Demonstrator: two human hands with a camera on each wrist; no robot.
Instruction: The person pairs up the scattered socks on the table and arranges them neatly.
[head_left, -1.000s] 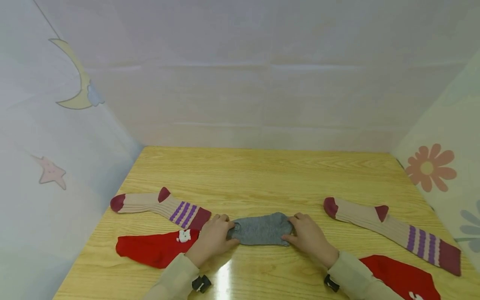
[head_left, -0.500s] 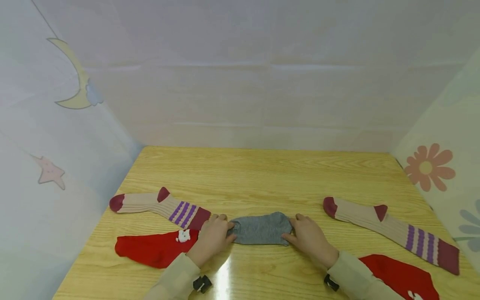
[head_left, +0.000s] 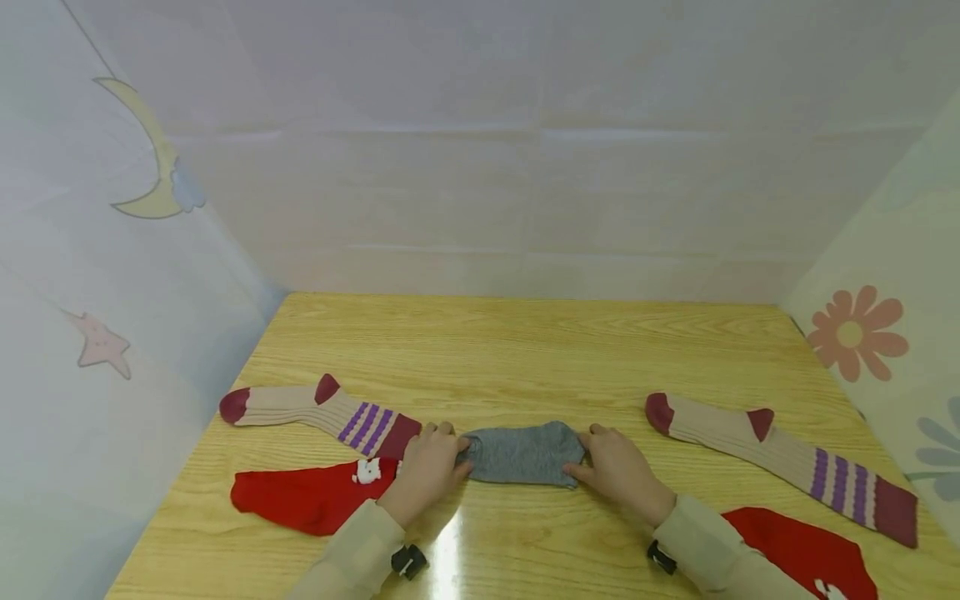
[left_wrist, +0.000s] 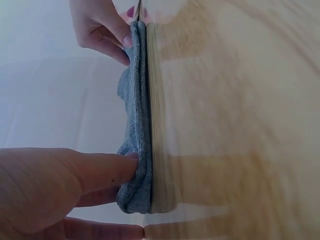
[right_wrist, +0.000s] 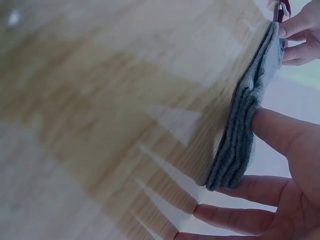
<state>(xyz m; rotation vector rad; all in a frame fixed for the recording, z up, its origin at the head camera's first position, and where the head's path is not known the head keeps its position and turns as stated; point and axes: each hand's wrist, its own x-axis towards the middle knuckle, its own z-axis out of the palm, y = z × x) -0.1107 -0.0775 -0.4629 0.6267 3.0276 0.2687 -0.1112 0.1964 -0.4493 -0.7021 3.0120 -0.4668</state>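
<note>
A short grey sock point(head_left: 521, 454) lies flat across the middle of the table, and layers of its fabric show along the edge in the right wrist view. The left hand point(head_left: 429, 467) pinches its left end, the thumb point(left_wrist: 107, 171) on the near side and fingers partly hidden behind. At the opposite end, the right hand point(head_left: 618, 468) holds the sock between thumb point(right_wrist: 277, 129) and index finger, while its other fingertips touch the table. Just left of the left hand are a red sock point(head_left: 307, 500) with a white animal face and the cuff of a beige striped sock point(head_left: 292, 407).
On the right lie a second beige sock point(head_left: 742, 433) with maroon toe, heel and cuff, and another red sock point(head_left: 798, 546), partly covered by the right sleeve. Pale printed curtains point(head_left: 525, 192) enclose the wooden table point(head_left: 525, 350) at the back and sides.
The grey sock has shifted very slightly away from the person, and both hands have moved with it, keeping their hold on its ends. The other socks stay in place.
</note>
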